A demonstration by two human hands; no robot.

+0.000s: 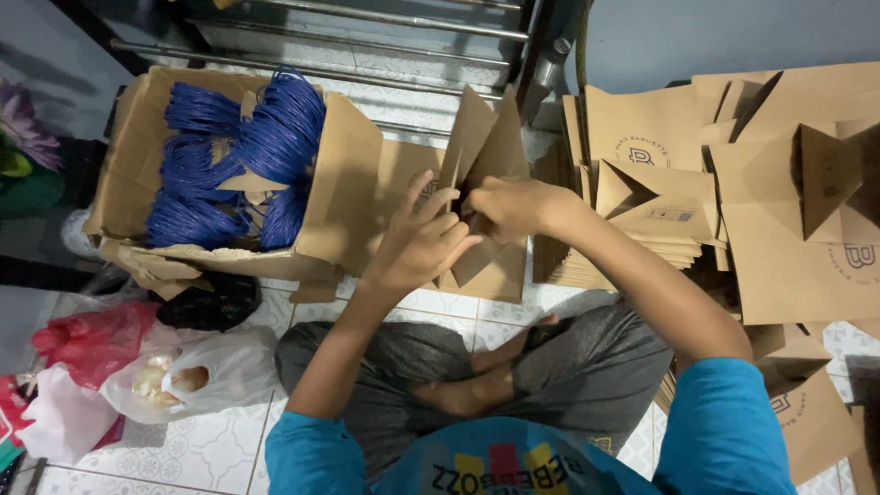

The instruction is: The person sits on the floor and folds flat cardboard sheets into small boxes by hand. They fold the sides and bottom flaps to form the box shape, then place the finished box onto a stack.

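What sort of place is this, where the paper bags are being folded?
Likely a home floor used as a small bag-making spot: the person sits cross-legged on patterned floor tiles, with stacks of flat paper bags on one side and a box of blue cord bundles on the other.

Cardboard box holding blue cord bundles; red plastic bag, white plastic bag on tiled floor.
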